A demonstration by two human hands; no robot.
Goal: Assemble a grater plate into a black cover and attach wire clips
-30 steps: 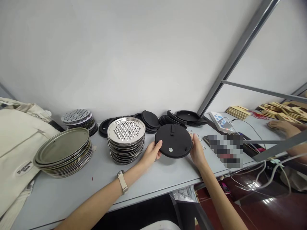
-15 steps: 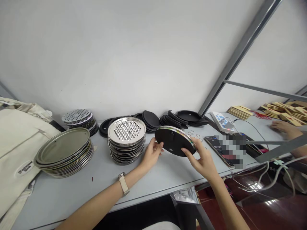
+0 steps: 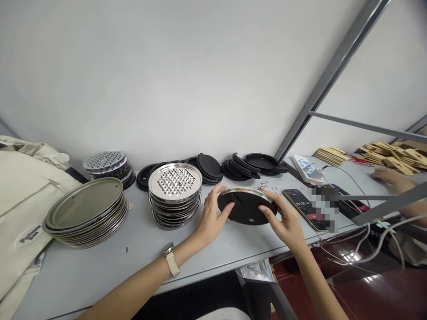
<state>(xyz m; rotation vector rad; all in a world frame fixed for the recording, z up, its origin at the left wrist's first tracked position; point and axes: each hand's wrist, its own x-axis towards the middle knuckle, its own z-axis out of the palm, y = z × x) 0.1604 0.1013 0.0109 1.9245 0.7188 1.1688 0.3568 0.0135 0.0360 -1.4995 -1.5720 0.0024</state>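
Observation:
Between both hands I hold a round black disc with a colourful, shiny rim, tilted so its black underside faces me. My left hand grips its left edge, thumb on the black face. At the right edge my right hand closes on it the same way. Left of the disc stands a stack of round metal grater plates with raised teeth on top. Behind it lie black round discs in overlapping piles. Several small metal rings are scattered just beyond the disc.
At the left are a pile of larger round metal plates, another grater stack and a cream bag. To the right, a phone lies by a power strip and a metal frame. Another person's hand is near wooden pieces.
My left hand has moved up onto the disc's left edge, its thumb now on the black face. The disc has turned more level and sits slightly lower and to the right.

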